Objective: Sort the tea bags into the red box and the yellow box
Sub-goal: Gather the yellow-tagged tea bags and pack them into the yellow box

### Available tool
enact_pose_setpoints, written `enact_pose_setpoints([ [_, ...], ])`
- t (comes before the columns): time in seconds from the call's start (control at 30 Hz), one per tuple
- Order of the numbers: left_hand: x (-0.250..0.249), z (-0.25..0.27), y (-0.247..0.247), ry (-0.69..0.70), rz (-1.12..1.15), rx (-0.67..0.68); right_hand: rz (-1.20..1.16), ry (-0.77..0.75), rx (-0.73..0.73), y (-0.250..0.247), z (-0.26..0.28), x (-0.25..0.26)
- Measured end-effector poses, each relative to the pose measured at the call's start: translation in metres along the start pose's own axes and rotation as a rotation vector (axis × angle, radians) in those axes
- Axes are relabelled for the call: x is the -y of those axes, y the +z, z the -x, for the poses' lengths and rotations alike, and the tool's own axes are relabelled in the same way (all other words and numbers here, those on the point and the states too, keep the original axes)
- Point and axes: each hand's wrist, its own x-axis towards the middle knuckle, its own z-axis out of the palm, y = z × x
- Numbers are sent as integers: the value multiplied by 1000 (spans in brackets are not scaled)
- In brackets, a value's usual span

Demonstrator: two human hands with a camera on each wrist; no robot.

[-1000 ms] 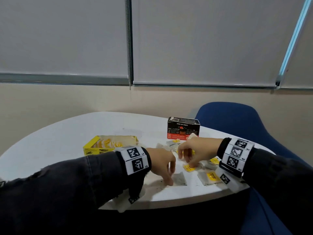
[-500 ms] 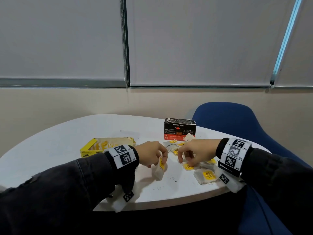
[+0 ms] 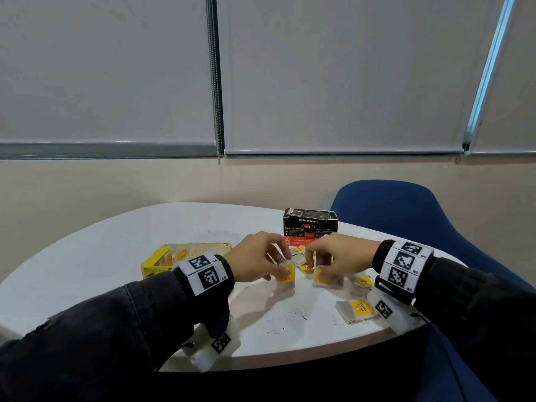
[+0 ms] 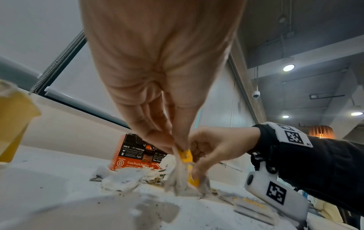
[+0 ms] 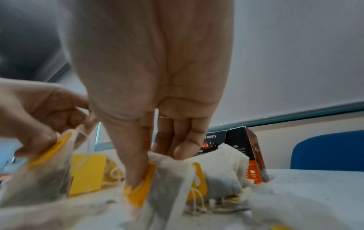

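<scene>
My left hand [image 3: 265, 261] pinches a yellow-tagged tea bag [image 3: 287, 276] by its top; the bag hangs down to the white table [image 3: 116, 256]. In the left wrist view that tea bag [image 4: 180, 174] dangles from my fingertips. My right hand [image 3: 333, 256] pinches another yellow-tagged tea bag [image 3: 326, 278] between thumb and fingers, also plain in the right wrist view [image 5: 157, 186]. The yellow box [image 3: 158, 261] lies open to the left, with bags inside. The red and black box [image 3: 310, 229] stands behind both hands. Several tea bags [image 3: 358, 309] lie on the table around my right hand.
A blue chair [image 3: 406, 216] stands behind the table at the right. Loose tea crumbs [image 3: 290, 320] speckle the table near its front edge. A wall with window blinds [image 3: 319, 82] rises beyond the table.
My left hand picked a tea bag off the table and carried it up and right towards the right hand. My right hand has lifted a tea bag from the pile.
</scene>
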Motion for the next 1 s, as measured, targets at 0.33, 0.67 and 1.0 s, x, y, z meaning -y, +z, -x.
enact_pose_setpoints([
  [0.33,-7,-8,2,97,106,-104,-586,43,-315,-10,7,16],
  [0.67,-11,-20,10,86,18,-162,-779,31,-359,-13,16,20],
  [1.0,-11,-21,4,109,-102,-218,15,315,259,-22,58,11],
])
